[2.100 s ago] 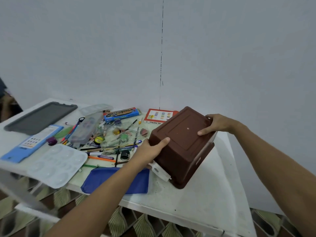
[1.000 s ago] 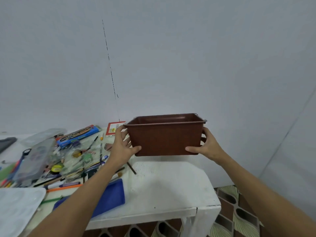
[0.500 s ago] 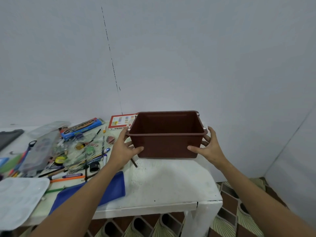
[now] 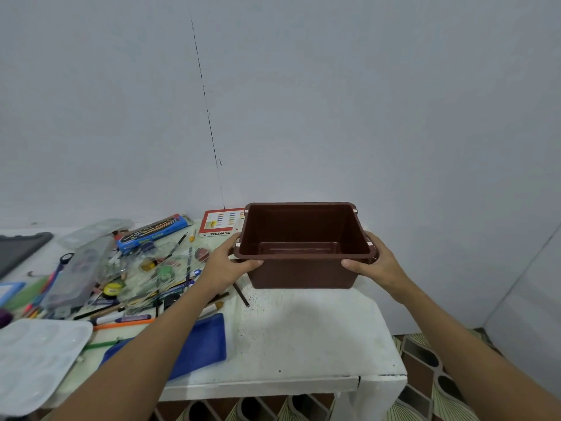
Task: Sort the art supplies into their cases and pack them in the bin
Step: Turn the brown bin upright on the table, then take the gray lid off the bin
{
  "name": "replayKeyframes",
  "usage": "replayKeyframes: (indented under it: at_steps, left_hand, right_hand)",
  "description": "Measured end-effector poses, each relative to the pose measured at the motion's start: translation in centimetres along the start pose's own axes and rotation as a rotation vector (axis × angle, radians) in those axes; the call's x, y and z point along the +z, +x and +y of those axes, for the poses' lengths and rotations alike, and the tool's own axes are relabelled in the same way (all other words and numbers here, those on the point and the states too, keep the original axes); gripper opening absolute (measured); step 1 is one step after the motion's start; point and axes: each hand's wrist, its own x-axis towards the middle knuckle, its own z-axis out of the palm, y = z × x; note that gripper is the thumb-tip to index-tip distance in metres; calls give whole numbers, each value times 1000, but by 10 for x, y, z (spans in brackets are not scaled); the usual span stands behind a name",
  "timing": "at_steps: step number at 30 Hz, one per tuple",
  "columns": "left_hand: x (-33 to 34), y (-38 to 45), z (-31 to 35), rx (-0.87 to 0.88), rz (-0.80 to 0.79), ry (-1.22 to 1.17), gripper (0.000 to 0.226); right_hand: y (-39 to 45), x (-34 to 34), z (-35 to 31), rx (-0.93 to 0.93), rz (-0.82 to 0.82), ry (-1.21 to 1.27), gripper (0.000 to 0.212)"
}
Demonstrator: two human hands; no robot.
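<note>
- Head view: brown rectangular plastic bin (image 4: 303,268), bottom-up ~2 s ago, now upright w/ mouth up, empty, at far right of white table (image 4: 303,344).
- Left hand (image 4: 226,265) & right hand (image 4: 375,264) grip its side rims, thumbs curled over front.
- Loose art supplies (image 4: 145,278) lie left, unsorted; bin is ready, sorting not begun.

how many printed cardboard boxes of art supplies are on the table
2: a blue water colour box lying at the back of the clutter, and a red-edged oil pastels box partly hidden behind the brown bin. Others may lie under the clutter.
</note>
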Motion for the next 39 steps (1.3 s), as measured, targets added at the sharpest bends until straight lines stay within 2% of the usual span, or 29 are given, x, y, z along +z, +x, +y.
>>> replayKeyframes:
  at_steps: [3,8,12,16,18,20,22,25,29,33,39]
  left_hand:
    - [-2,4,-1,-1,-57,34,66]
    - [-1,16,8,-83,-40,-35,79]
    - [1,24,16,-114,13,37,85]
    - [2,26,14,-143,18,80,95]
    - [-3,27,12,-164,2,104,111]
    - [-13,30,11,-190,-40,176,121]
    - [-28,29,17,-201,-73,256,120]
    - [-60,27,23,-171,-34,296,111]
    - [-120,21,15,-134,35,259,84]
    - [-198,7,-17,-144,144,296,58]
    - [-346,-35,-89,-289,316,262,49]
  right_hand:
    - [7,-2,0,33,-4,22,87]
    - [15,1,-1,68,0,38,94]
    - [27,5,-9,37,6,54,76]
    - [30,5,-12,36,22,37,69]
    - [28,4,-16,-6,48,-43,63]
    - [29,2,-16,-41,129,-279,70]
    - [30,3,-21,-16,203,-519,92]
    - [35,22,-46,-129,189,-619,104]
    - [55,93,-87,-230,-39,-548,100]
    - [84,211,-119,-315,-225,-477,85]
    - [113,417,-157,-357,-496,-384,75]
